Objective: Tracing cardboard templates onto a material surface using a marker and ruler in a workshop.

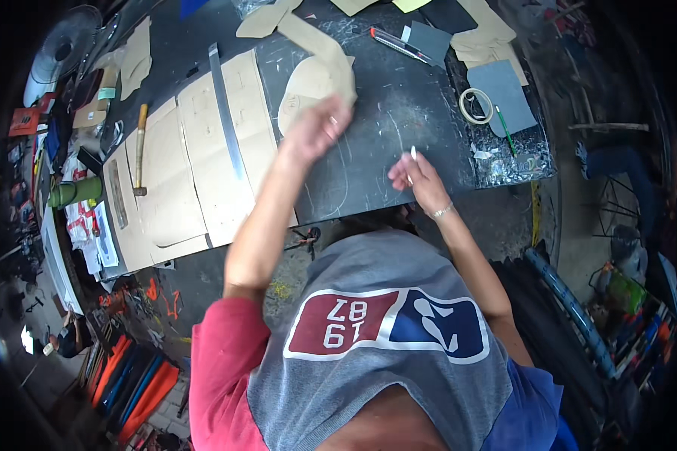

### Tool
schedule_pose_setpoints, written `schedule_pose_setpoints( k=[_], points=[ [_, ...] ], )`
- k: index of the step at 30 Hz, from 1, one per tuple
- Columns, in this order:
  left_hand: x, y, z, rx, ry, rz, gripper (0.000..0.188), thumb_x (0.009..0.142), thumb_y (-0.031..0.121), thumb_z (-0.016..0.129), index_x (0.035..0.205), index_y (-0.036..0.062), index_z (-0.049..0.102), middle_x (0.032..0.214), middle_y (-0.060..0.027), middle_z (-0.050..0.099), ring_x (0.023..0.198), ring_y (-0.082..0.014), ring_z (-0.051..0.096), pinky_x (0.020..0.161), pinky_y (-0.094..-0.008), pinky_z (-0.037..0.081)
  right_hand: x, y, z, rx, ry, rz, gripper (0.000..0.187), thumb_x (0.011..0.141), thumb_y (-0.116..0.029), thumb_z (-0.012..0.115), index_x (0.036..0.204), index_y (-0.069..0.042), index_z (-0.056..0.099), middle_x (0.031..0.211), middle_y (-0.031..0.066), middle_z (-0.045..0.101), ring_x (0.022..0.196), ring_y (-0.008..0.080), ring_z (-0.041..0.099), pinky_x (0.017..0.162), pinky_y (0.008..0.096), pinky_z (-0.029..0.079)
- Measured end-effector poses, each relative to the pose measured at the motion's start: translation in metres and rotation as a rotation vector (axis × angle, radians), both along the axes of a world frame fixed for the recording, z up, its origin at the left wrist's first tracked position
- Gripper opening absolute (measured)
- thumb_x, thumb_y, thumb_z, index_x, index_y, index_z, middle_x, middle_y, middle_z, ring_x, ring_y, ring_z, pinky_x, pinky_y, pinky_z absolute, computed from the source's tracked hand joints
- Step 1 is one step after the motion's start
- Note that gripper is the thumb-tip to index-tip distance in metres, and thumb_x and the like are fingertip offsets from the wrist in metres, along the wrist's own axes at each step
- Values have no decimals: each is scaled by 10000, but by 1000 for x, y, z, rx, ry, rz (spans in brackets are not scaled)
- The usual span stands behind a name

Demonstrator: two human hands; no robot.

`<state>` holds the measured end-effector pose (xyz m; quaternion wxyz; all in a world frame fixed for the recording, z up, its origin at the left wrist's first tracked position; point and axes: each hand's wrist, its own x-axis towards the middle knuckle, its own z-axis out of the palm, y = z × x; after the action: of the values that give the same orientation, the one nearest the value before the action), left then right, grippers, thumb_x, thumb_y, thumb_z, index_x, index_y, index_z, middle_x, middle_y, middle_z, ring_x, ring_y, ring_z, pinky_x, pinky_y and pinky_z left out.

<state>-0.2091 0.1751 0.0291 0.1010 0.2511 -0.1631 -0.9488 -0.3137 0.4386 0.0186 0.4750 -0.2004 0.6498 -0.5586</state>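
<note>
The left grip (320, 129), slightly blurred, is closed on the near end of a curved tan strip (335, 59), which overlaps a rounded tan piece (302, 81) on the dark desk (387, 105); whether they touch is unclear. The right grip (412, 174) pinches a thin white stick (414, 154) over the desk's near part. Leftward, a metal ruler (226, 113) and a hammer (141, 146) lie on tan sheets (195, 165).

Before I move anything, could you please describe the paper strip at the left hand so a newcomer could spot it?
On the dark table, look right of the large brown sheets for the left hand. The paper strip runs from there toward the table's far side. Unlike the broad, rounded paper piece just left of it, it is long, narrow and bent.
</note>
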Motion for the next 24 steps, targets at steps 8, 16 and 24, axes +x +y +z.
schedule_pose_setpoints(
  k=[8, 16, 24],
  points=[
    [-20, 85, 1, -433, -310, -284, 155, 958, 152, 669, 1041, 34, 613, 902, -49, 702, 769, -125, 680, 685, -234, 570, -22, -22, 17, 54, 188, -101, 295, 874, -21, 696, 1096, 22, 507, 942, 120, 666, 674, 136, 671, 571, 260, 548],
    [-68, 63, -15, -803, -279, -373, 164, 908, 170, 748, 908, 25, 670, 854, -28, 687, 718, -78, 635, 670, -194, 539, -25, 55, 4, 179, 138, -179, 260, 877, -135, 741, 978, -2, 541, 822, 89, 674, 598, 118, 636, 518, 247, 513],
    [-72, 82, -16, -1292, -491, -505, 239, 817, 196, 824, 743, 24, 675, 657, -23, 680, 592, -64, 644, 566, -224, 523, -30, 104, 4, 227, 974, -111, 327, 1010, -240, 531, 1229, -26, 644, 972, 158, 650, 811, 399, 635, 778, 434, 508]
  ],
)
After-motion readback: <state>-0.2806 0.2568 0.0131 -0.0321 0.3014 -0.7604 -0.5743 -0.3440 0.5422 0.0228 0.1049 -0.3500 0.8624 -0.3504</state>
